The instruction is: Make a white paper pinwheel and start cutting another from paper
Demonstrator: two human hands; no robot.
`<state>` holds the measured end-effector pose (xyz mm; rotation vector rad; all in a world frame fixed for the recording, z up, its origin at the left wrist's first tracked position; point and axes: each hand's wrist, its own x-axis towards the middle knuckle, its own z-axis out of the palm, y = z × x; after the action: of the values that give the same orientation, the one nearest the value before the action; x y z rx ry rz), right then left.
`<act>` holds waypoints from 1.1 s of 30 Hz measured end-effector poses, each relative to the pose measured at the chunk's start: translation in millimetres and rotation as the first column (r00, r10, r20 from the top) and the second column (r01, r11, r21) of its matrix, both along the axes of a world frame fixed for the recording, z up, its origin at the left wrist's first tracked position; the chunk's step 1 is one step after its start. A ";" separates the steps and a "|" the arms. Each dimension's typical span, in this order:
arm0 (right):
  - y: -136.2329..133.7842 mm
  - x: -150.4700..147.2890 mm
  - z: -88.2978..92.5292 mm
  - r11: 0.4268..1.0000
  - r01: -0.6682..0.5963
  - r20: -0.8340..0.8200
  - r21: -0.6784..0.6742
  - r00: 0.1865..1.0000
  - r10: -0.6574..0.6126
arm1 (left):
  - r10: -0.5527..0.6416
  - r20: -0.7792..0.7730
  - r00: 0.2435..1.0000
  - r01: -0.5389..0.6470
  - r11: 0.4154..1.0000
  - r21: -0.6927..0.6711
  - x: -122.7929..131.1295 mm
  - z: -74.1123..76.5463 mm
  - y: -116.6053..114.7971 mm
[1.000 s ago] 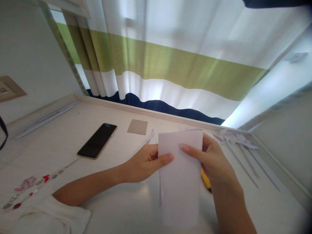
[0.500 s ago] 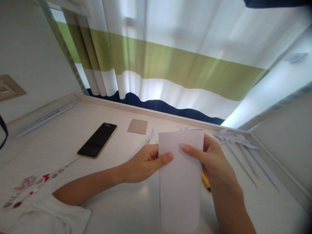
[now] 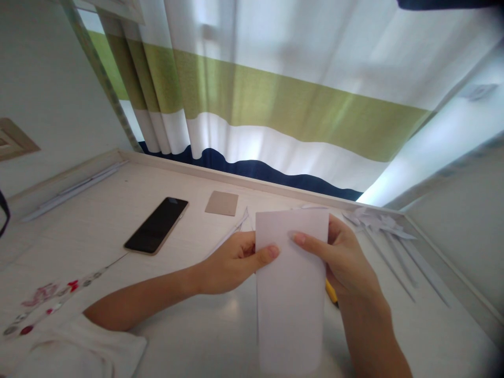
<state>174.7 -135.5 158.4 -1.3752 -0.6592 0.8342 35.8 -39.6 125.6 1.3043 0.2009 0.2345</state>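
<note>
A folded sheet of white paper (image 3: 291,304) stands upright before me, its long side running down toward the front of the table. My left hand (image 3: 230,262) pinches its left edge, thumb on the near face and fingers hidden behind. On the upper right, my right hand (image 3: 346,257) grips the same paper, the thumb lying across its face. Part of a yellow-and-black tool (image 3: 331,292) shows behind the paper by my right wrist; its kind is hidden. White folded paper pieces (image 3: 232,231) lie just beyond my left hand.
A black-screened phone (image 3: 157,226) and a square beige card (image 3: 221,203) lie on the white table (image 3: 189,336). Paper flowers with stems (image 3: 388,231) rest at the right. A beaded strap (image 3: 59,302) trails from the phone. Striped curtains (image 3: 275,100) hang behind the raised back edge.
Hardly anything differs. Both hands keep the same hold on the paper, and the whole view has shifted very slightly.
</note>
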 end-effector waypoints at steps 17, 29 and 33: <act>-0.5 -5.4 -0.9 0.999 0.033 0.016 0.010 0.999 -0.033 | 0.009 0.010 1.000 -0.008 1.000 -0.016 0.2 0.0 -1.1; 2.2 -8.4 0.9 0.999 0.052 0.020 -0.001 0.998 -0.052 | 0.053 -0.025 0.998 -0.052 0.998 0.034 0.0 -0.7 -0.8; 1.9 -8.9 1.9 0.999 0.054 0.017 -0.002 0.998 -0.054 | 0.060 -0.037 0.998 -0.059 0.998 0.029 -0.3 0.8 -1.8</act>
<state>165.7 -133.6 160.3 -1.3977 -0.6320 0.7814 35.5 -41.5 126.4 1.3323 0.2696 0.2641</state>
